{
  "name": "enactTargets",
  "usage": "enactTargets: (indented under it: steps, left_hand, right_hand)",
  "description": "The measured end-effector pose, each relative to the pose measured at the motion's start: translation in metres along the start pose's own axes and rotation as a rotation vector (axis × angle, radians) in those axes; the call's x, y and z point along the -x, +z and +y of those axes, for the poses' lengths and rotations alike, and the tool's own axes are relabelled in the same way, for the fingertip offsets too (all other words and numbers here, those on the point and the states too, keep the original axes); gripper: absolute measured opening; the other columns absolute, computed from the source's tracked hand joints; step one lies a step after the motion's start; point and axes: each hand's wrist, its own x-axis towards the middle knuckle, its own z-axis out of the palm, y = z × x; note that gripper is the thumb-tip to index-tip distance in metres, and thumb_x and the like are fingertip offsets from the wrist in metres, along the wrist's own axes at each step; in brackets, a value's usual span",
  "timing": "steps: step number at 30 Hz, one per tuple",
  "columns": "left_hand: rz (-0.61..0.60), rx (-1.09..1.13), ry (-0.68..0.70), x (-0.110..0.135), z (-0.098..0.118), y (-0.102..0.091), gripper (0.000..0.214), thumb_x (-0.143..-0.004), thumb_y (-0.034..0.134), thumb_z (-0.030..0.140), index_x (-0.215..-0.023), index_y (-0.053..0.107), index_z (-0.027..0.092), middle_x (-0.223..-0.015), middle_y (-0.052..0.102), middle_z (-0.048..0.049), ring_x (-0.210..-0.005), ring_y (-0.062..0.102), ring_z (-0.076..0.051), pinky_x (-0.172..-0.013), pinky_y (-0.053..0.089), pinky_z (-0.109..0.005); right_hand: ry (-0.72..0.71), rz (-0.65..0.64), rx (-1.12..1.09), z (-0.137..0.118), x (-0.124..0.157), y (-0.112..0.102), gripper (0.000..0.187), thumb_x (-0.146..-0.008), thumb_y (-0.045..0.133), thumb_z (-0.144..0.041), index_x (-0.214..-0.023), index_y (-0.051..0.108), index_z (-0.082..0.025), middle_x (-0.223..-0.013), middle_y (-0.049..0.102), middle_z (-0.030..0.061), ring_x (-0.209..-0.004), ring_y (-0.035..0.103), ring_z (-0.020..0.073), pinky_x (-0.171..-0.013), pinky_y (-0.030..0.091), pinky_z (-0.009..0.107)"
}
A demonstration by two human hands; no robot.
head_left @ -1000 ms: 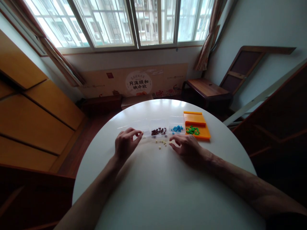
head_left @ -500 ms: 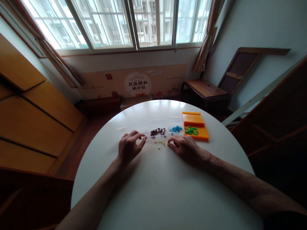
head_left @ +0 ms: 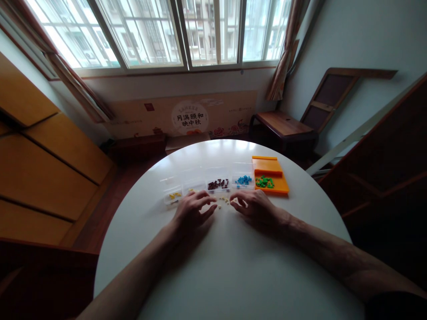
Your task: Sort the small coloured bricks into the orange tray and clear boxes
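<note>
Flanking the cream pieces [head_left: 226, 200]: left hand [head_left: 193, 210], thumb and fingers parted; right hand [head_left: 256, 206] curled, cannot tell whether pinching. Beyond the pieces, left: clear box [head_left: 195, 184], partly blocked by left hand; straight: brown pieces [head_left: 218, 184]; right: blue pieces [head_left: 243, 180], then orange tray [head_left: 267, 165].

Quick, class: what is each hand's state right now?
Left hand: open, near the cream pieces.
Right hand: near them too; whether it holds one cannot be told.

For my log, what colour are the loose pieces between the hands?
The loose pieces look pale yellow, in the head view.
</note>
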Motion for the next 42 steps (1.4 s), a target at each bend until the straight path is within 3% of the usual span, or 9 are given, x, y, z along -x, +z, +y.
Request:
enactTargets:
  steps: [6,11,19,24,30,35,39,42]
  left_hand:
    - [0.035,0.007,0.15,-0.003,0.012,0.004,0.016,-0.102,0.078,0.04,-0.109,0.081,0.026,-0.099,0.082,-0.0019,-0.08,0.073,-0.016,-0.079,0.052,-0.034]
    - [0.096,-0.012,0.258,-0.007,0.019,0.009,0.008,-0.104,0.078,0.032,-0.103,0.079,0.025,-0.093,0.081,0.0008,-0.075,0.07,-0.014,-0.077,0.048,-0.034]
    - [0.113,-0.07,0.315,-0.01,0.024,0.008,0.004,-0.104,0.074,0.022,-0.102,0.078,0.024,-0.09,0.08,0.0007,-0.073,0.07,-0.013,-0.075,0.048,-0.033]
    - [0.157,-0.069,0.175,-0.012,0.02,0.004,0.009,-0.102,0.074,0.023,-0.096,0.08,0.025,-0.089,0.081,0.0011,-0.072,0.07,-0.013,-0.076,0.049,-0.032]
    - [0.183,-0.175,-0.158,-0.006,-0.004,-0.016,0.014,-0.102,0.073,0.029,-0.092,0.083,0.026,-0.086,0.079,0.0032,-0.056,0.059,-0.01,-0.075,0.048,-0.032]
    - [0.199,-0.295,-0.383,-0.002,-0.021,-0.03,0.016,-0.1,0.072,0.032,-0.092,0.084,0.025,-0.087,0.078,0.0011,-0.058,0.058,-0.014,-0.074,0.047,-0.033]
    - [0.144,-0.351,-0.456,0.001,-0.028,-0.034,0.019,-0.1,0.069,0.033,-0.093,0.084,0.026,-0.09,0.079,-0.0001,-0.064,0.063,-0.018,-0.075,0.048,-0.034]
    - [0.095,-0.364,-0.486,0.003,-0.029,-0.035,0.022,-0.1,0.067,0.036,-0.089,0.083,0.026,-0.091,0.08,-0.0006,-0.067,0.065,-0.019,-0.079,0.049,-0.035]
  right_hand:
    - [-0.061,0.032,-0.154,-0.001,0.0,0.002,0.016,-0.106,0.07,-0.037,-0.107,0.078,-0.023,-0.076,0.075,-0.0016,-0.062,0.063,0.012,-0.065,0.045,0.023]
    - [-0.108,0.012,-0.254,0.0,-0.001,0.007,0.018,-0.105,0.074,-0.039,-0.102,0.077,-0.022,-0.071,0.073,-0.0027,-0.057,0.059,0.01,-0.06,0.04,0.022]
    - [-0.156,0.015,-0.273,0.002,0.0,0.011,0.016,-0.108,0.072,-0.037,-0.104,0.077,-0.022,-0.081,0.079,-0.0001,-0.062,0.065,0.0104,-0.064,0.045,0.021]
    - [-0.082,0.076,-0.196,0.003,0.0,0.01,0.012,-0.107,0.069,-0.029,-0.109,0.078,-0.023,-0.082,0.079,0.0002,-0.066,0.068,0.0123,-0.066,0.046,0.023]
    - [0.088,0.054,0.035,0.007,0.001,-0.001,0.012,-0.098,0.077,-0.029,-0.108,0.077,-0.024,-0.077,0.07,-0.0027,-0.065,0.064,0.0133,-0.064,0.041,0.024]
    - [0.081,0.005,0.057,0.001,0.001,-0.006,0.017,-0.097,0.077,-0.025,-0.115,0.077,-0.026,-0.089,0.076,-0.0008,-0.069,0.064,0.0143,-0.067,0.043,0.026]
    - [0.051,-0.023,0.035,-0.001,0.001,-0.008,0.007,-0.103,0.071,-0.024,-0.106,0.078,-0.025,-0.099,0.079,0.0009,-0.074,0.068,0.0146,-0.07,0.044,0.026]
    - [0.032,-0.035,0.02,-0.001,0.0,-0.009,0.011,-0.106,0.068,-0.023,-0.101,0.077,-0.024,-0.098,0.079,0.0011,-0.074,0.068,0.0138,-0.069,0.044,0.025]
